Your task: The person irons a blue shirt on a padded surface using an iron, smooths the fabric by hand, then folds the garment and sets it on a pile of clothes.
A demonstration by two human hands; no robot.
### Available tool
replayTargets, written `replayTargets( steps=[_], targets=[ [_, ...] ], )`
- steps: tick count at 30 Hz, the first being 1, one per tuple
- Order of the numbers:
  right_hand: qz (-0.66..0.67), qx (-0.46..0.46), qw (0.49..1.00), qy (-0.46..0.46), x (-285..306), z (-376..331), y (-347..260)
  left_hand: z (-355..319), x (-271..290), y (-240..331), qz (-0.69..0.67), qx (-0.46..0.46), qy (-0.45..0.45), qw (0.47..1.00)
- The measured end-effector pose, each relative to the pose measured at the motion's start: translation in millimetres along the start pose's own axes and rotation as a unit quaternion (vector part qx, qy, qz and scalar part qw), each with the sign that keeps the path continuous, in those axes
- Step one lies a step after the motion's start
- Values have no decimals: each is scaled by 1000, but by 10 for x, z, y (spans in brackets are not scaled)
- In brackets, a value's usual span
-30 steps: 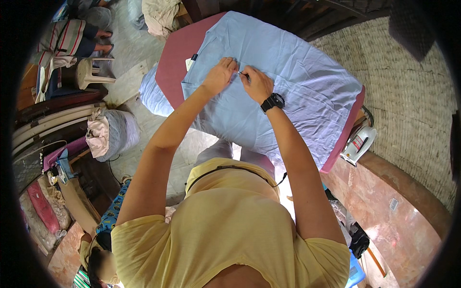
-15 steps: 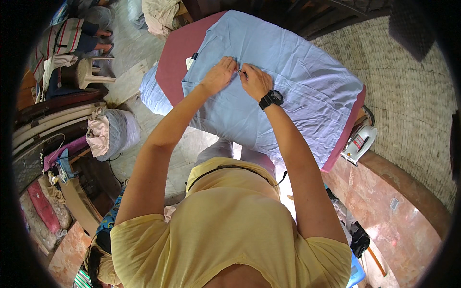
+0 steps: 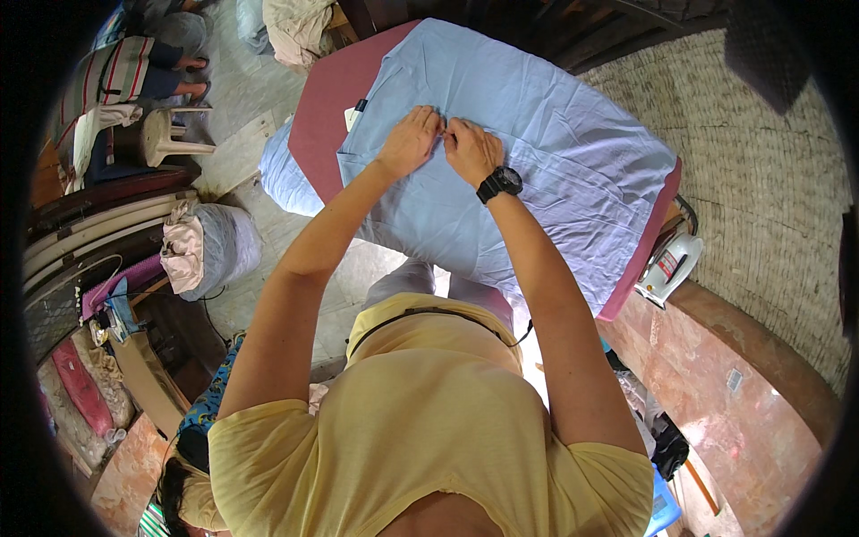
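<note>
A loose pale-yellow short-sleeved cotton T-shirt [image 3: 429,430] is worn, both forearms left bare. A black round-faced wristwatch on a black strap [image 3: 499,184] is seen at the right wrist, and a thin dark cord [image 3: 420,313] is looped across the chest.

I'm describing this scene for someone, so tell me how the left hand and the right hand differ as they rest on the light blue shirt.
The right hand has a black watch at its wrist; the left hand has a bare wrist. The left hand lies nearer the shirt's collar end, the right hand nearer its wide body. Both press on the light blue shirt, fingertips meeting at its middle.
</note>
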State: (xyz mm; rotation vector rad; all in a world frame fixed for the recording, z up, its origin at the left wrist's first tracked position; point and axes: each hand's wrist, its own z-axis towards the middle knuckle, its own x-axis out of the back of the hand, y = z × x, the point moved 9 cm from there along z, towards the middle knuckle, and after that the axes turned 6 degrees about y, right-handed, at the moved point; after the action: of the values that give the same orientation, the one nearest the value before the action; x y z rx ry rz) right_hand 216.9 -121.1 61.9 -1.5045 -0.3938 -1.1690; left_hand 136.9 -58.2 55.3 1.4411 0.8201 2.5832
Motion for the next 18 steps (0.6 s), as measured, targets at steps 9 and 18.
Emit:
replayTargets(
  steps=[9,18],
  targets=[
    [109,-122,984,75,416,-255,480,-881,1099,-932,-110,333,320,880],
    [147,-127,978,72,150,-188,293,-212,638,-93,-61,121,123,983]
  ],
)
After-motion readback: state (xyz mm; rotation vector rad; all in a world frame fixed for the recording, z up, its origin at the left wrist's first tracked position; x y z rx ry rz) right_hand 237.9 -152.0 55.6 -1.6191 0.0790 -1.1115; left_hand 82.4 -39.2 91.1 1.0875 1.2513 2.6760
